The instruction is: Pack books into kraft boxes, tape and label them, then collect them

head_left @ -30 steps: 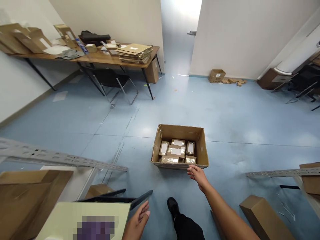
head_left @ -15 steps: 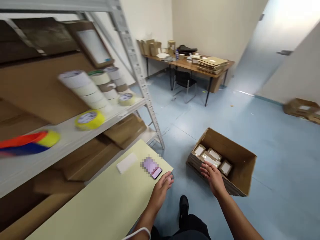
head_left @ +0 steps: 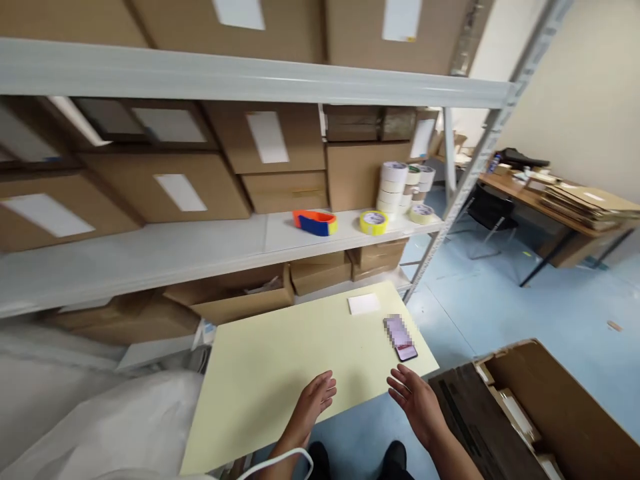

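Observation:
Over the front edge of a pale yellow table (head_left: 280,353) hovers my left hand (head_left: 313,402), its fingers apart and nothing in it. My right hand (head_left: 416,405) is also open and bare, near the table's right front corner. Just beyond it lies a phone (head_left: 406,351), partly pixelated on its screen. A white card or pad (head_left: 364,304) rests at the table's back edge. To the right of my right hand, a large open carton (head_left: 575,400) on the floor holds several small boxes (head_left: 517,415) with white labels.
Behind the table a grey metal rack (head_left: 150,247) carries many cartons (head_left: 273,137). On its shelf are a tape dispenser-like orange and blue item (head_left: 315,223), a yellow tape roll (head_left: 373,223) and stacked white rolls (head_left: 393,187). A desk (head_left: 560,193) and chair (head_left: 493,210) stand at right.
My view has swung left, so the rack fills more of it. My left hand now hovers by the table's front edge, and my right hand has come from the carton toward the table.

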